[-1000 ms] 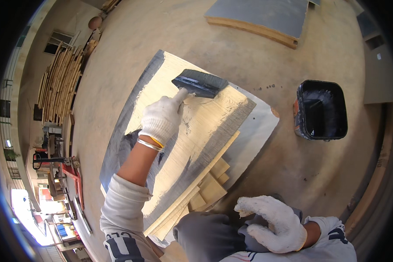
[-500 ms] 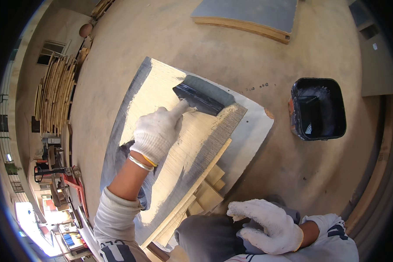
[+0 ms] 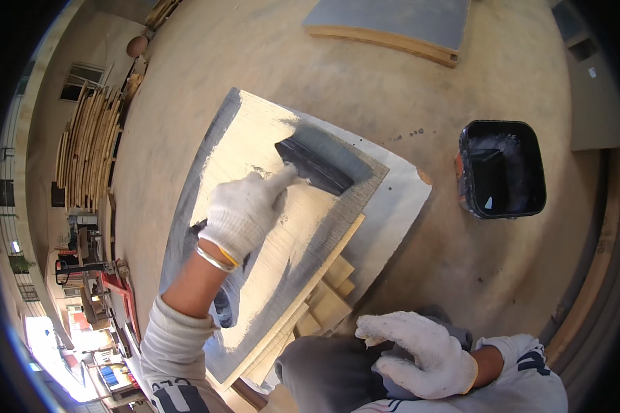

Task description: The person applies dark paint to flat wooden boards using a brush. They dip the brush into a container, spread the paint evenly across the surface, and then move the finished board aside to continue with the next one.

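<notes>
Head view: partly coated plywood panel (image 3: 244, 134) and brush. The gloved left hand (image 3: 241, 210) grasps the handle of a wide paint brush (image 3: 317, 165), fingers closed; its dark head lies on the panel near the far edge, toward the right corner. Dark grey coating borders pale wood along the left and right edges. The gloved right hand (image 3: 420, 354), fingers loosely curled and thumb apart, is over the grey-clad leg (image 3: 310, 368). A black bucket (image 3: 466, 189) stands right of the panel.
</notes>
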A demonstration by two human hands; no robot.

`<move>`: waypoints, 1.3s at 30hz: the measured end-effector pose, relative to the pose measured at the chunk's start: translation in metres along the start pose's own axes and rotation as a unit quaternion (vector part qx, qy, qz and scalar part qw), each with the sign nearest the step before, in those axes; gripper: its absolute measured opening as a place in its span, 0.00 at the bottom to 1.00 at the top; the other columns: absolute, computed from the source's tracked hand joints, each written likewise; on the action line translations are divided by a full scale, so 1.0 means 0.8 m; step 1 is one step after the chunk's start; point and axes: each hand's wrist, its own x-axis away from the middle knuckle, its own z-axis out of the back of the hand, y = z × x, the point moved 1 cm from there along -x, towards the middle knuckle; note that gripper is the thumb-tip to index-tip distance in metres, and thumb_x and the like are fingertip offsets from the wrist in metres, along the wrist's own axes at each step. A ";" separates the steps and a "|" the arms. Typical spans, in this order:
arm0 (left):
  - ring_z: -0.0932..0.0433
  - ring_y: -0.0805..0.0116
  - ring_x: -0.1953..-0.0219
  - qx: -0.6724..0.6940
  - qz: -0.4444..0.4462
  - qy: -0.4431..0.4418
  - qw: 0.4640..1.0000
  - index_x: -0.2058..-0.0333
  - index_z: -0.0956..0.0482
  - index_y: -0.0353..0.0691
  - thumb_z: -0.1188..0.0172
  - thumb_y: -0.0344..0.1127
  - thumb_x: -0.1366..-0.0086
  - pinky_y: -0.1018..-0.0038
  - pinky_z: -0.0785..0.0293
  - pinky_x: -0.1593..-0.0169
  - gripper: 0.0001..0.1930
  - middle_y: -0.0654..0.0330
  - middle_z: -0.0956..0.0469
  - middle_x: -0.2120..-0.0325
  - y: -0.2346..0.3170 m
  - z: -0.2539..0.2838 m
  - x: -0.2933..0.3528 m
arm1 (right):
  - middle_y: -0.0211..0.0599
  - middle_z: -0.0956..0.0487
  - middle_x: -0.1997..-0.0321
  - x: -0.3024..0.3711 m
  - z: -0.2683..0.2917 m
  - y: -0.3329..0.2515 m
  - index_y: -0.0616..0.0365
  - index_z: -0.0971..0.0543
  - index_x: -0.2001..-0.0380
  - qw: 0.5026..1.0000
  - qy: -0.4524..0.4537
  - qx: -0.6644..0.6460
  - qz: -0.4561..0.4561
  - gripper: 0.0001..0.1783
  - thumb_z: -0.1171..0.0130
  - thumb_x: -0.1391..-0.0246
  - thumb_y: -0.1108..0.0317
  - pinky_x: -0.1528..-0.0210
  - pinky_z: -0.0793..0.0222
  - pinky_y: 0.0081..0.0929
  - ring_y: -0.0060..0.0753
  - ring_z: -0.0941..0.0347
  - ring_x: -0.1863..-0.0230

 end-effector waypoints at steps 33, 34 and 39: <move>0.11 0.52 0.54 -0.066 0.146 -0.028 0.987 0.35 0.19 0.71 0.46 0.44 0.22 0.56 0.15 0.51 0.20 0.58 0.10 0.54 -0.238 -0.067 -0.150 | 0.46 0.27 0.30 -0.225 0.113 0.296 0.57 0.27 0.31 0.688 0.339 0.642 0.010 0.37 0.33 0.41 0.55 0.23 0.46 0.59 0.57 0.35 0.28; 0.11 0.51 0.54 -0.068 0.143 -0.026 0.987 0.35 0.19 0.71 0.46 0.43 0.22 0.57 0.15 0.51 0.21 0.58 0.10 0.54 -0.248 -0.070 -0.152 | 0.46 0.27 0.30 -0.226 0.109 0.295 0.58 0.27 0.31 0.696 0.333 0.637 0.009 0.37 0.34 0.41 0.56 0.23 0.46 0.60 0.58 0.35 0.28; 0.11 0.50 0.55 -0.065 0.037 -0.013 0.997 0.33 0.21 0.75 0.46 0.45 0.22 0.59 0.16 0.51 0.22 0.56 0.11 0.56 -0.245 -0.078 -0.143 | 0.46 0.27 0.30 -0.222 0.119 0.287 0.59 0.26 0.32 0.695 0.341 0.633 0.013 0.36 0.34 0.42 0.57 0.22 0.46 0.60 0.59 0.36 0.27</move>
